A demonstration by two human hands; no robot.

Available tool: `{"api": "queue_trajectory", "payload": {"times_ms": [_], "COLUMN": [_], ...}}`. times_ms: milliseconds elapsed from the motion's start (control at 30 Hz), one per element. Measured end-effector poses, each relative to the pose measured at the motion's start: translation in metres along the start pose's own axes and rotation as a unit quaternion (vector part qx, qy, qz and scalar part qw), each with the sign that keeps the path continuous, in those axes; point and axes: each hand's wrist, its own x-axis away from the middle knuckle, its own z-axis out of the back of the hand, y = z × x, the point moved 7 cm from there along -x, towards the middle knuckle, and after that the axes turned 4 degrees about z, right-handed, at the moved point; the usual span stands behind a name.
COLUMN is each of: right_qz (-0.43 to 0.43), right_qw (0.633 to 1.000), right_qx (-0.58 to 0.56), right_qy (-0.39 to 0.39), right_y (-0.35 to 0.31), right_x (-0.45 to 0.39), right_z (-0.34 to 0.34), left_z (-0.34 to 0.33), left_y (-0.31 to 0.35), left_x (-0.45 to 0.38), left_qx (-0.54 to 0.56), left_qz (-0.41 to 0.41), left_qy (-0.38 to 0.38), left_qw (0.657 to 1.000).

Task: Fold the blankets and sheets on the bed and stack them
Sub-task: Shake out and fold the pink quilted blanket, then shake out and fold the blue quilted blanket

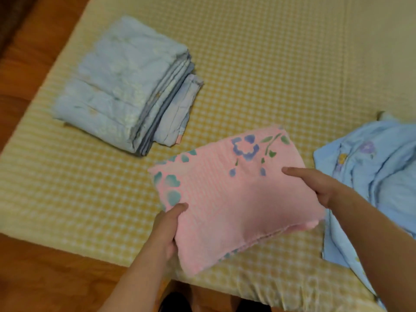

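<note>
The folded pink blanket (234, 199) could have slumped open on the way to the pile — it was thick and soft, pinched only at 2 edges, its near corner sagging past the edge of the bed (247, 64). Set down crooked, it might also have tipped the folded blue stack (121, 86), whose layers already sat uneven. The blanket hung between both hands: the left hand (166, 233) gripped its near-left edge, thumb on top, and the right hand (319, 188) clamped its right edge. A loose blue sheet (369, 176) lay crumpled just beside the right wrist — unfolded.
</note>
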Motion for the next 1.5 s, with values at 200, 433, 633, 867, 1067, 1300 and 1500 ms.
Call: {"api": "queue_trajectory", "payload": {"times_ms": [200,433,633,867,1067,1300,1500], "right_qz": [0.066,0.254,0.217,0.119,0.086,0.131,0.073], "right_qw": [0.992,0.961,0.891,0.947,0.957,0.965,0.953], "right_qx": [-0.104,-0.106,0.22,0.211,0.147,-0.015,-0.122], "right_qy": [0.001,0.025,0.333,0.213,0.233,0.225,0.267], "right_y": [-0.035,-0.18,-0.2,-0.089,-0.059,0.025,0.161], "right_x": [0.105,0.145,0.115,0.11,0.164,0.227,0.246], "right_z": [-0.084,-0.177,-0.168,-0.16,-0.084,0.007,0.16], "left_z": [0.073,0.135,0.199,0.106,-0.015,-0.171,-0.292], "left_y": [0.179,0.379,0.372,0.204,0.175,0.081,-0.023], "left_x": [0.099,0.187,0.173,0.106,0.13,0.175,0.189], "left_qx": [-0.101,-0.212,-0.333,-0.615,-0.578,-0.551,-0.559], "left_qz": [-0.102,-0.251,-0.275,-0.112,-0.199,-0.203,-0.173], "left_qy": [0.004,0.099,0.408,0.055,-0.025,-0.156,-0.194], "left_qw": [0.99,0.939,0.804,0.779,0.791,0.794,0.788]}}
